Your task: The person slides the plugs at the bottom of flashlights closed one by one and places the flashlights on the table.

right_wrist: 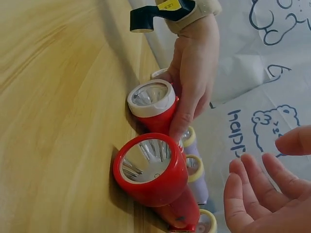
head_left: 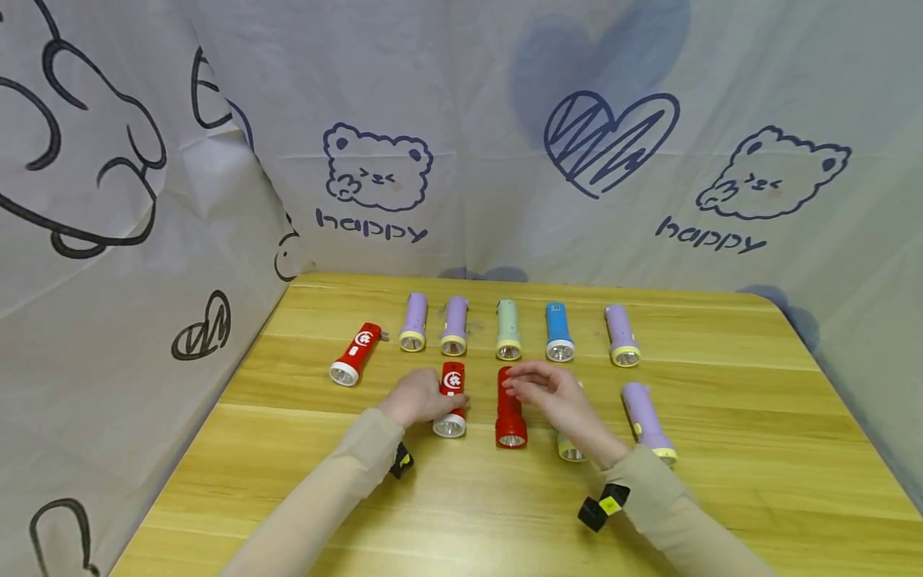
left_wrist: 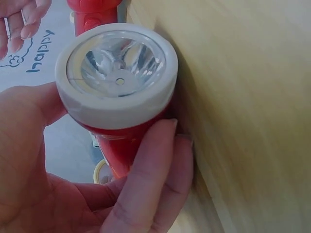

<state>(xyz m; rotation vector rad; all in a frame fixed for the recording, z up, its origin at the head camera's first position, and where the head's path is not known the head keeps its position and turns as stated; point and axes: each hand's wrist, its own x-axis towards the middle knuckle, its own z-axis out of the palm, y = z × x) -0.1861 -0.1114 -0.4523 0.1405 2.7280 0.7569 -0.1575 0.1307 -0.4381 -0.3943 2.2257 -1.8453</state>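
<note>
My left hand (head_left: 421,398) holds a red flashlight with a white rim (head_left: 453,385), its thumb and fingers on either side of the body, as the left wrist view shows. That flashlight lies on the table with its lens toward me. To its right lies an all-red flashlight (head_left: 510,417). Over the far end of it hovers my right hand (head_left: 548,393), fingers relaxed and slightly bent. In the right wrist view this hand (right_wrist: 272,194) is apart from the all-red flashlight (right_wrist: 153,170) and holds nothing. A green flashlight (head_left: 572,449) is partly hidden under my right forearm.
Another red flashlight (head_left: 356,353) lies slanted at the left. A back row has purple flashlights (head_left: 414,320), a light green one (head_left: 508,324) and a blue one (head_left: 557,328). One purple flashlight (head_left: 646,418) lies right of my right wrist. White printed cloth (head_left: 490,224) hangs behind the table.
</note>
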